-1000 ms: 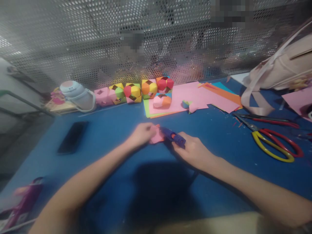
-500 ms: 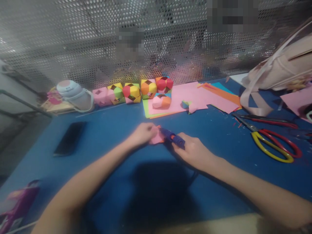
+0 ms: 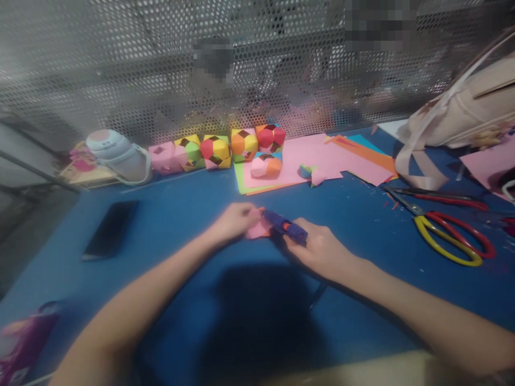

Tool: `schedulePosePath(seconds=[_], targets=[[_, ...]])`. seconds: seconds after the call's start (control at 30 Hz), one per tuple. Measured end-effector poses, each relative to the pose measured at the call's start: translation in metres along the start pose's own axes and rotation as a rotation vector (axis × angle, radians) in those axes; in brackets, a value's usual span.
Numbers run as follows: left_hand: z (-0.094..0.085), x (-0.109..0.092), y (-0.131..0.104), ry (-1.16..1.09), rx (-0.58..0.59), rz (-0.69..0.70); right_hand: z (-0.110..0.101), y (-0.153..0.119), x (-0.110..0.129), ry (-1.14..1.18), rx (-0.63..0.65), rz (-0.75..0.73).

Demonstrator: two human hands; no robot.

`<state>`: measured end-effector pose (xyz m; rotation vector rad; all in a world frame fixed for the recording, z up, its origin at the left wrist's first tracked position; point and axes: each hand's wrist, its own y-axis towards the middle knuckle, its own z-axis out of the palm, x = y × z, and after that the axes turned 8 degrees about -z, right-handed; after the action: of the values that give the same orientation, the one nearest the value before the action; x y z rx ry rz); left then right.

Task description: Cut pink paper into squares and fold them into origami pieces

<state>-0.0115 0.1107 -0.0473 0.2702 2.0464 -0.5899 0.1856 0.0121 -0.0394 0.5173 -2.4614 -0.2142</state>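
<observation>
My left hand (image 3: 234, 221) pinches a small folded pink paper piece (image 3: 257, 230) with an orange edge, just above the blue table. My right hand (image 3: 316, 241) is wrapped round a dark blue glue gun (image 3: 285, 226) with an orange part. The gun's nozzle points left and meets the paper's right side; whether it touches is too blurred to tell. Behind the hands, a pink and orange paper ball (image 3: 266, 166) and a small folded green, blue and pink piece (image 3: 311, 174) lie on pink paper sheets (image 3: 298, 150).
Several colourful paper balls (image 3: 216, 151) line the back beside a white bottle (image 3: 118, 155). Scissors (image 3: 446, 233) with red and yellow handles lie right, near a pale bag (image 3: 462, 107). A phone (image 3: 111, 229) and a purple object (image 3: 28, 343) lie left. Perforated metal (image 3: 257, 69) borders the back.
Both hands keep nearly the same position, with the gun tip at the paper. The view has shifted slightly, so the things at the left edge appear further left.
</observation>
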Motion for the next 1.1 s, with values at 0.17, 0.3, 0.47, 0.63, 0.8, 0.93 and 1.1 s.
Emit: schedulePosePath(seconds=[0.17, 0.3, 0.47, 0.63, 0.8, 0.93, 1.1], targets=[[0.000, 0.002, 0.000, -0.011, -0.003, -0.002, -0.001, -0.001, 0.000, -0.019, 0.014, 0.025], [0.001, 0.005, 0.000, -0.024, -0.025, 0.017, 0.000, -0.002, -0.001, 0.002, -0.010, 0.009], [0.002, 0.011, 0.001, -0.049, -0.056, 0.019, 0.000, -0.002, -0.001, 0.029, -0.013, 0.028], [0.003, 0.012, 0.000, -0.044, -0.068, 0.024, -0.001, -0.002, 0.000, 0.054, -0.065, -0.008], [0.003, 0.010, -0.002, -0.058, -0.076, 0.024, -0.002, -0.002, 0.001, 0.058, -0.062, -0.001], [0.004, 0.011, -0.002, -0.109, -0.086, 0.011, -0.002, -0.002, 0.002, 0.072, -0.057, 0.006], [0.007, 0.012, -0.001, -0.265, -0.165, -0.014, 0.000, -0.003, -0.005, 0.092, -0.120, 0.057]])
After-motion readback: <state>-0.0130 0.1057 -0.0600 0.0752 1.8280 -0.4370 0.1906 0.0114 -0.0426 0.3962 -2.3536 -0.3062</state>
